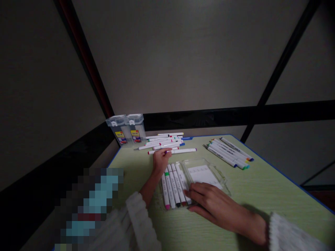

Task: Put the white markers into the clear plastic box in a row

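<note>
While the left hand [161, 161] is pinching a purple-ended marker [183, 151] between nearly closed fingers just beyond the open clear case [202, 161], the right hand [213, 204] is resting half-curled against the case's row of markers [173, 186], though whether it is gripping one cannot be told.

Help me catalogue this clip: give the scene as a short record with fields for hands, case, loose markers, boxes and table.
Left hand: fingertips pinch one end of a purple-ended white marker
Right hand: fingertips at the right side of the row of markers in the case
Case: clear, open; markers in left half, white card in right
Loose markers: pile beyond the left hand; group farther right
Boxes: two, lidded, yellow labels, far left
Table: pale green, blue edge
</note>
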`<state>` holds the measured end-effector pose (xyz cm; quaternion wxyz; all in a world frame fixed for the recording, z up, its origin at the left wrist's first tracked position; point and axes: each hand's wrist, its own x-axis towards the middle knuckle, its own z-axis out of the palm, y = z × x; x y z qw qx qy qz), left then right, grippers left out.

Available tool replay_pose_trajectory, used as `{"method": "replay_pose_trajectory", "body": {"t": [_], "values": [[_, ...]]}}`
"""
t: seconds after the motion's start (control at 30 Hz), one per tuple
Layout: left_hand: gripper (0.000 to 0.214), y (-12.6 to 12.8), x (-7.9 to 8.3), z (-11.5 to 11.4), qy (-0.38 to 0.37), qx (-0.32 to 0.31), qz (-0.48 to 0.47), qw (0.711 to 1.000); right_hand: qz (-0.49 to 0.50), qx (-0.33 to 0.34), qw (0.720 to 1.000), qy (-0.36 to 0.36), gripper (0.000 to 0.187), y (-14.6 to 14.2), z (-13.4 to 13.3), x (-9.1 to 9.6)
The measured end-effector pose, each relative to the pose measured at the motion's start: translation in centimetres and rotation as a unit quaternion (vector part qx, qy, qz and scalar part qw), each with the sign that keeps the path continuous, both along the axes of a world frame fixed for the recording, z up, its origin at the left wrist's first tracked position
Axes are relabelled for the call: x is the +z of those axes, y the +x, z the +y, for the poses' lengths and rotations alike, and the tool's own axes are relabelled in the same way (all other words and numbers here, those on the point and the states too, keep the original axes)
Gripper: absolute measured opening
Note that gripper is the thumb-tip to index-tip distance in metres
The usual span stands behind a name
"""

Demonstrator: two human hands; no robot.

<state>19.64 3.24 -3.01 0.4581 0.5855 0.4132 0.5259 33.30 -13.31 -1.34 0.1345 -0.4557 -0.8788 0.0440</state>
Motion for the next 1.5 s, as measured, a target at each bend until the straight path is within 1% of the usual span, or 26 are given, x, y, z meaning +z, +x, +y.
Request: {"method": "replay_pose_trajectory", "body": {"t": [0.17,0.3,0.5,0.6,0.77,0.9,1.2,1.33,1.5], "values": [[0.009,0.3,0.4,-0.2,-0.012,-0.001,-0.05,0.999,-0.007,0.001,1.0,-0.004,0.021,-0.2,0.0,0.1],[0.008,0.3,0.6,-0.2,-0.006,0.002,-0.043,0.999,-0.011,-0.002,1.0,-0.011,0.021,-0.2,0.0,0.2],[0.01,0.2,0.4,0.0,0.006,0.017,-0.022,1.0,-0.004,0.002,1.0,-0.005,0.02,0.0,0.0,0.0],[0.014,0.2,0.2,0.1,0.029,0.029,-0.009,0.999,0.003,0.002,1.0,0.002,0.019,0.0,0.0,-0.1],[0.028,0.0,0.2,0.1,0.076,0.053,0.039,0.995,0.004,0.001,1.0,0.006,0.019,0.0,0.0,0.0],[0.034,-0.2,0.4,-0.1,0.089,0.069,0.051,0.992,0.003,0.002,1.0,0.008,0.021,0.0,-0.1,0.1],[0.04,-0.3,0.8,-0.1,0.073,0.124,0.035,0.989,0.0,0.002,1.0,0.001,0.02,0.0,-0.1,0.2],[0.038,-0.3,1.0,-0.2,0.058,0.139,0.041,0.988,-0.01,0.003,1.0,0.0,0.02,0.0,-0.1,0.2],[0.038,-0.4,1.1,-0.2,0.035,0.154,0.036,0.987,-0.005,0.006,1.0,0.017,0.021,0.0,0.0,0.2]]}}
